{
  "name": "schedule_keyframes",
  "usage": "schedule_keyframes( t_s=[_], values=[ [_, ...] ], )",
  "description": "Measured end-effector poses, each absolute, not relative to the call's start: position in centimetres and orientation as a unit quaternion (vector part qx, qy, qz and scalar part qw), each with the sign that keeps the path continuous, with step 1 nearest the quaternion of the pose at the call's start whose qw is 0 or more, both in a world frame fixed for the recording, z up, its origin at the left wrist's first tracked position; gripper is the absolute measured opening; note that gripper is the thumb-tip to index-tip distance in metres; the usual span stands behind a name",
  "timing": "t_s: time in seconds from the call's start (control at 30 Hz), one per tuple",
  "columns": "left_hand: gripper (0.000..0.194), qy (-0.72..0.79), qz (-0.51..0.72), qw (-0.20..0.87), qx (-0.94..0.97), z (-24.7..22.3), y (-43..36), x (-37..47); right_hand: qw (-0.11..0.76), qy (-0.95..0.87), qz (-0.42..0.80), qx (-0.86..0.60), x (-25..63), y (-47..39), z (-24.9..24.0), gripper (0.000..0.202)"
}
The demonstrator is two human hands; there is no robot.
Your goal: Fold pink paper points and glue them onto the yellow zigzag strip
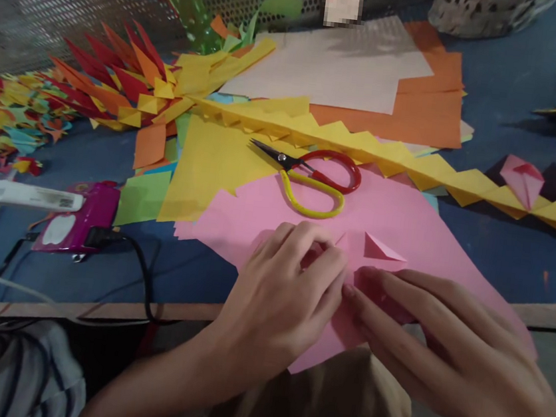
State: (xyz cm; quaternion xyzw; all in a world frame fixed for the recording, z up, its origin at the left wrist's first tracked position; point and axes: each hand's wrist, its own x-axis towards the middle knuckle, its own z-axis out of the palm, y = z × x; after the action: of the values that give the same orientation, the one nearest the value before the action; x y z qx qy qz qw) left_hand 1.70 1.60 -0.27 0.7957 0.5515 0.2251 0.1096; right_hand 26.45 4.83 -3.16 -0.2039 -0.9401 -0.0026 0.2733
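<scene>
**Head view: two hands are pressing a small pink paper fold**

Head view is looking down at a blue table [494, 253] full of colored paper. Both hands are working at the near edge of it.

A small folded pink paper piece [378, 250] is lying on a big pink sheet [408, 210], close to the table's front edge. One pointy corner of the piece is sticking up. The rest is hiding under the fingers.

The left hand [281, 289] is curling over the left part of the piece. Its fingers are bent and pressing down on the paper. It is not a tight fist.

The right hand [448, 342] is lying almost flat. Its long fingers are pointing left and pressing on the fold. The fingertips of both hands are almost touching each other.

Red and yellow scissors [314, 179] are lying just behind the hands, partly on the pink sheet. They are nearly closed.

A long yellow zigzag paper strip [365, 145] is running across the table behind the scissors. Orange sheets [419, 111] are lying farther back. Red and orange paper spikes [107, 75] are fanning out at the left. A purple glue gun [83, 216] with a black cord is lying at the left too.
</scene>
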Motion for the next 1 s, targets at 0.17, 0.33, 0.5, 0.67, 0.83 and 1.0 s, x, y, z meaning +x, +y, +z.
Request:
schedule_keyframes(
  t_s=[0.17, 0.33, 0.5, 0.67, 0.83, 1.0],
  values=[
    [0.012, 0.551, 0.249, 0.105, 0.790, -0.5, 1.7, 1.7, 0.271, -0.939, 0.006, -0.211, 26.0, 4.9, -3.4, 0.043],
    [0.012, 0.552, 0.259, 0.100, 0.786, -0.3, 1.5, 1.8, 0.263, -0.940, 0.007, -0.217, 26.1, 4.8, -3.9, 0.036],
    [0.027, 0.498, 0.236, -0.008, 0.834, -0.7, -0.2, 0.9, 0.265, -0.939, 0.023, -0.220, 26.3, 4.6, -4.1, 0.042],
    [0.041, 0.460, 0.211, -0.082, 0.859, -1.6, -1.6, -0.4, 0.261, -0.938, 0.013, -0.228, 26.2, 4.6, -3.9, 0.043],
    [0.040, 0.442, 0.204, -0.099, 0.868, -1.8, -1.8, -0.5, 0.258, -0.940, 0.023, -0.221, 26.3, 4.6, -3.9, 0.031],
    [0.046, 0.448, 0.190, -0.091, 0.869, -1.7, -1.9, -0.6, 0.257, -0.941, 0.033, -0.220, 26.6, 4.5, -3.7, 0.037]
  ],
)
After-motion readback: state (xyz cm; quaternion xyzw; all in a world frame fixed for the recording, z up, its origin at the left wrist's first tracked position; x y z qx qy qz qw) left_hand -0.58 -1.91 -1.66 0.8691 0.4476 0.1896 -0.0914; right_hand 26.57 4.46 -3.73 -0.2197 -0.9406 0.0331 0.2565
